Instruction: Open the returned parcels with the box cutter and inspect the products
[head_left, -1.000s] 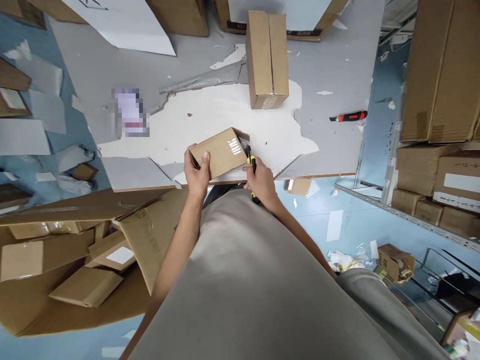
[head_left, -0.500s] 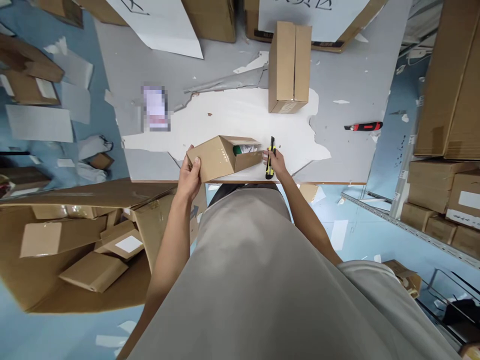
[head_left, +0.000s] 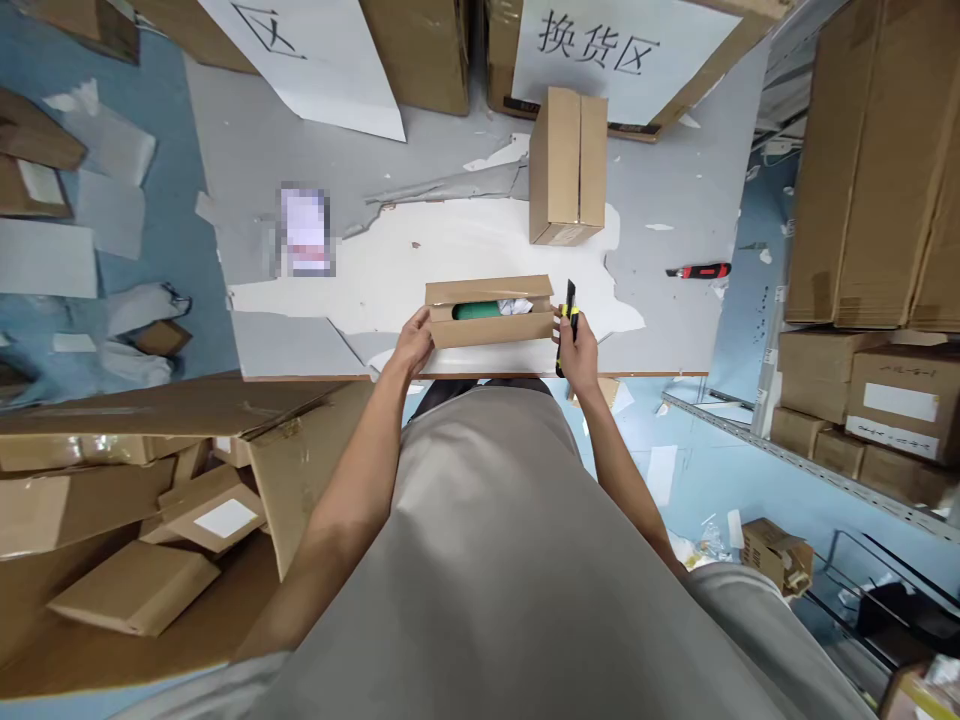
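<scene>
A small cardboard box (head_left: 491, 332) lies near the front edge of the table, its top flaps parted. Through the gap show a green item (head_left: 477, 311) and some crumpled white wrapping (head_left: 516, 306); the rest of the contents is hidden. My left hand (head_left: 415, 342) grips the box's left end. In my right hand (head_left: 579, 350) is a black and yellow box cutter (head_left: 571, 292), blade end pointing away from me. The fingertips of that hand also touch the box's right end.
A closed carton (head_left: 568, 165) stands behind the box. A red and black box cutter (head_left: 705, 271) lies on the right of the table (head_left: 675, 320). Large cartons with paper signs (head_left: 600, 55) line the back. A big open carton (head_left: 300, 470) holding several boxes stands at the left.
The small box has turned from tilted to level, its opening now facing up and showing the green item. My left hand moved right with it; the right hand still has the cutter.
</scene>
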